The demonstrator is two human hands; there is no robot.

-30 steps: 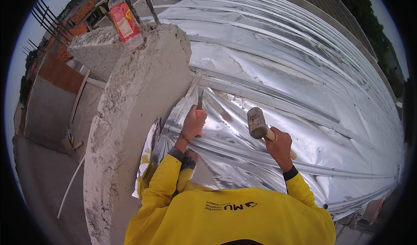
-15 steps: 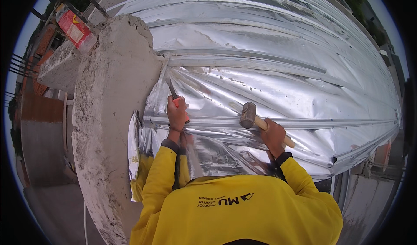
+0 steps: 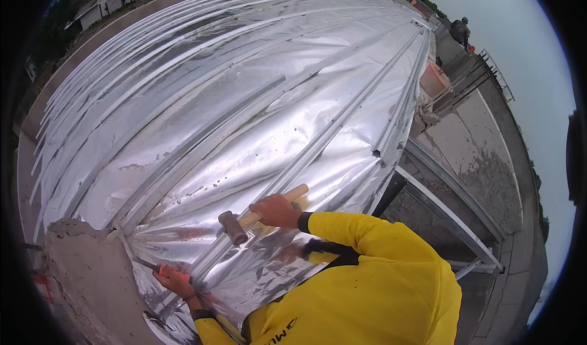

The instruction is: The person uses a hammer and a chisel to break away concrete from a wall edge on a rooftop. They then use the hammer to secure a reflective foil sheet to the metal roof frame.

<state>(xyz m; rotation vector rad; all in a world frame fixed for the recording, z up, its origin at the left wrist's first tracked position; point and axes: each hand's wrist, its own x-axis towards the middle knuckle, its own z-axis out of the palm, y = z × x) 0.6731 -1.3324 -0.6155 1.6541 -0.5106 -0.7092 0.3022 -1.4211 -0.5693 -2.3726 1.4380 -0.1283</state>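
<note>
One hammer (image 3: 234, 227) in right hand (image 3: 275, 210), one chisel (image 3: 147, 264) (left hand (image 3: 174, 279) grip).

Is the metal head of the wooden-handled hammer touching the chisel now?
No, the hammer head hangs apart from the chisel, raised in the right hand.

My sleeves (image 3: 367, 235) are bright yellow with black cuffs, and the hammer (image 3: 244, 221) has a pale wooden handle and a dull grey head. The foil sheeting (image 3: 244, 100) is shiny silver, creased and ribbed with long straight lines. The chisel (image 3: 160, 269) has a red grip, the concrete block (image 3: 85, 271) is rough grey, and a bucket (image 3: 433, 79) far off is orange.
</note>
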